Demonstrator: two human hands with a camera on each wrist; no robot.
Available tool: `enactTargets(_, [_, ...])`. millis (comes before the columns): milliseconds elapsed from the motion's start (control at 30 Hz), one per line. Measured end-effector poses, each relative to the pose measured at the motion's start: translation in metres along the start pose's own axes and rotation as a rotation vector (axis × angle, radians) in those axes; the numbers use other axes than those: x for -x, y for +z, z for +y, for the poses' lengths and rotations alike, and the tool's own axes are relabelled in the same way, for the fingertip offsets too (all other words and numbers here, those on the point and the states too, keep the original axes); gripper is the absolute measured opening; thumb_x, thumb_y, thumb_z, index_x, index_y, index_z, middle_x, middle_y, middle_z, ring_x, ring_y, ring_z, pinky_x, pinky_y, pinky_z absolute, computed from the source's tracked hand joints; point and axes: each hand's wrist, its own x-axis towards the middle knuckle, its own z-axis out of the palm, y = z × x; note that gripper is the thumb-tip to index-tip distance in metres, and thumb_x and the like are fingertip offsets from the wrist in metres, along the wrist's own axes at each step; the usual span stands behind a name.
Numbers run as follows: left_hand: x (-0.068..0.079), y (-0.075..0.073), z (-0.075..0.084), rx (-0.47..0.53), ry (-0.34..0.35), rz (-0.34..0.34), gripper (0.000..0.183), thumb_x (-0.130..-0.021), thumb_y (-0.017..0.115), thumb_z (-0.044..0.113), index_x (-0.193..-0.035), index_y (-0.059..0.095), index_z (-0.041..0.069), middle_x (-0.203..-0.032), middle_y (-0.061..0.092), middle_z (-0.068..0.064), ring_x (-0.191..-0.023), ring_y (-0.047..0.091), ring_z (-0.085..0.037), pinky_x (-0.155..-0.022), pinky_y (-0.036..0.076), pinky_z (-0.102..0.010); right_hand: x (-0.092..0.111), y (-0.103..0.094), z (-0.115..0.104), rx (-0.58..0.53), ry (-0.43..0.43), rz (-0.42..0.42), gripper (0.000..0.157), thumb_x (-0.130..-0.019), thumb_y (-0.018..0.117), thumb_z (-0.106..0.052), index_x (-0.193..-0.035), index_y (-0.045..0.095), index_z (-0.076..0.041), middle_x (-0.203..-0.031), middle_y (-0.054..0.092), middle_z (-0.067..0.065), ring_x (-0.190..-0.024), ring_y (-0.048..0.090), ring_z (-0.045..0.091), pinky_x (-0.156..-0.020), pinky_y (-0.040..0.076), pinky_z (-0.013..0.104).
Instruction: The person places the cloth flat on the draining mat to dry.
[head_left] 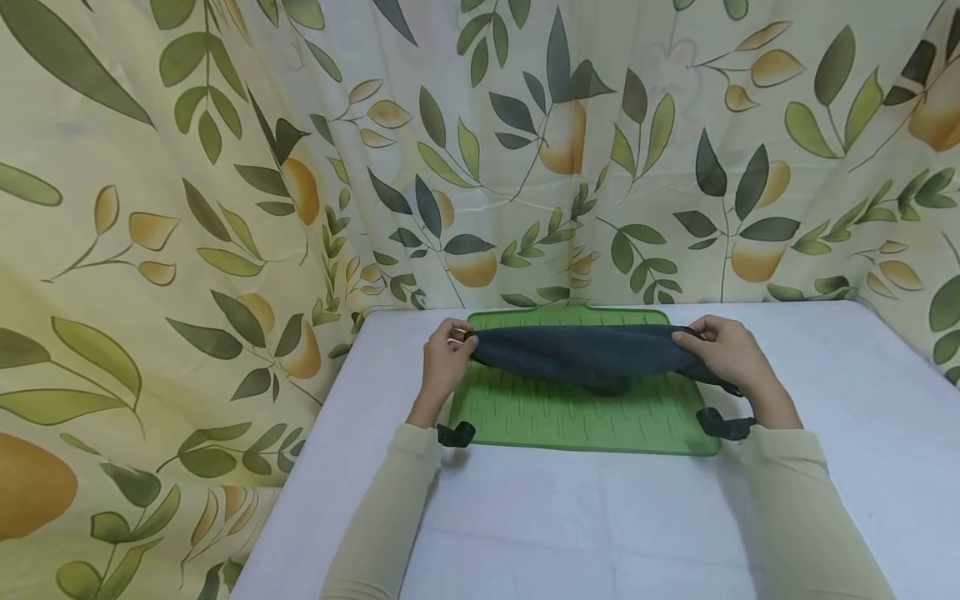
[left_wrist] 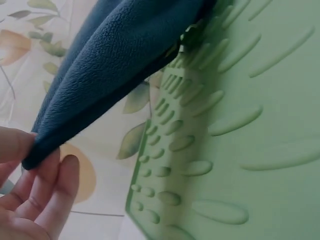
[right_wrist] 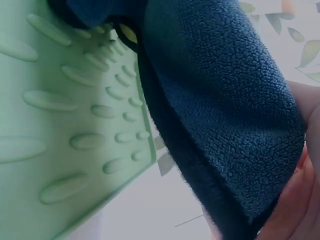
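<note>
A dark blue fleecy cloth [head_left: 577, 352] stretches between both hands above a green ridged mat [head_left: 585, 425]. At its left end, the left hand [head_left: 446, 358] pinches a corner between thumb and fingers; the left wrist view shows the cloth [left_wrist: 110, 75] narrowing to that pinched tip. The right hand [head_left: 731, 354] grips the other end, with a flap hanging below it. In the right wrist view the hanging cloth [right_wrist: 220, 100] covers much of that hand's fingers. The cloth's middle sags and its lower part hangs close over the mat; whether it touches cannot be told.
The mat lies on a white-covered table [head_left: 525, 517], near its far edge. Behind and to the left hangs a curtain [head_left: 315, 208] printed with leaves and fruit. Dark wrist-worn devices [head_left: 456, 433] sit at both sleeve cuffs.
</note>
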Motion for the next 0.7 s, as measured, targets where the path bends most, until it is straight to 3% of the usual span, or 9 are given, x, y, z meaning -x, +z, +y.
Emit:
enactTargets(133, [-0.001,-0.003,0.003,0.034,0.001,0.031,0.013,-0.099,0.069,0.014,-0.111,0.068,0.014,-0.101,0.065,-0.010,-0.077,0.067,-0.019,-0.061,0.052,-0.030,0.001,-0.001,-0.001,-0.009,0.016,-0.002,0.045,-0.103,0.059,-0.041,-0.110,0.063,0.004,-0.085,0.068,0.010,-0.078,0.055,0.021,-0.065,0.043,0.031])
enactTargets(233, [-0.001,-0.003,0.001,0.007,-0.022,0.017,0.014,-0.098,0.069,0.013,-0.112,0.068,0.013,-0.100,0.066,-0.011,-0.076,0.066,-0.019,-0.061,0.053,-0.029,0.000,0.000,0.000,-0.012,0.022,-0.046,0.046,-0.104,0.058,-0.041,-0.112,0.062,0.004,-0.090,0.069,0.012,-0.080,0.056,0.021,-0.067,0.043,0.031])
enactTargets(333, [-0.002,-0.002,-0.003,-0.078,-0.076,-0.048,0.017,-0.097,0.070,0.012,-0.114,0.069,0.011,-0.103,0.067,-0.012,-0.075,0.066,-0.020,-0.060,0.053,-0.029,0.000,0.003,0.004,0.000,0.026,-0.169,0.040,-0.105,0.059,-0.036,-0.107,0.060,0.003,-0.086,0.063,0.009,-0.081,0.052,0.020,-0.067,0.040,0.032])
enactTargets(467, [-0.001,-0.001,-0.007,-0.229,-0.143,-0.184,0.021,-0.097,0.069,0.010,-0.118,0.070,0.011,-0.110,0.068,-0.013,-0.084,0.065,-0.025,-0.064,0.052,-0.030,-0.001,0.007,0.009,0.022,0.015,-0.404,0.028,-0.104,0.060,-0.027,-0.095,0.058,0.000,-0.081,0.052,0.001,-0.079,0.047,0.017,-0.069,0.038,0.033])
enactTargets(533, [0.000,0.000,-0.008,-0.277,-0.157,-0.235,0.022,-0.097,0.069,0.010,-0.118,0.070,0.012,-0.113,0.068,-0.014,-0.089,0.065,-0.027,-0.067,0.052,-0.032,-0.001,0.009,0.010,0.033,0.010,-0.472,0.028,-0.104,0.060,-0.027,-0.095,0.061,-0.001,-0.082,0.055,0.001,-0.080,0.050,0.017,-0.071,0.040,0.033])
enactTargets(600, [0.001,0.000,-0.008,-0.303,-0.162,-0.255,0.021,-0.097,0.068,0.012,-0.118,0.071,0.014,-0.113,0.068,-0.014,-0.091,0.064,-0.027,-0.070,0.052,-0.033,-0.002,0.010,0.009,0.045,0.008,-0.480,0.035,-0.105,0.057,-0.032,-0.099,0.064,0.002,-0.087,0.061,0.005,-0.084,0.054,0.020,-0.075,0.044,0.036])
enactTargets(700, [0.001,0.001,-0.010,-0.306,-0.164,-0.245,0.019,-0.099,0.067,0.018,-0.116,0.072,0.014,-0.108,0.069,-0.013,-0.089,0.064,-0.026,-0.071,0.051,-0.033,-0.002,0.014,0.006,0.058,0.013,-0.393,0.053,-0.108,0.050,-0.040,-0.115,0.065,0.010,-0.104,0.068,0.023,-0.097,0.063,0.036,-0.086,0.052,0.048])
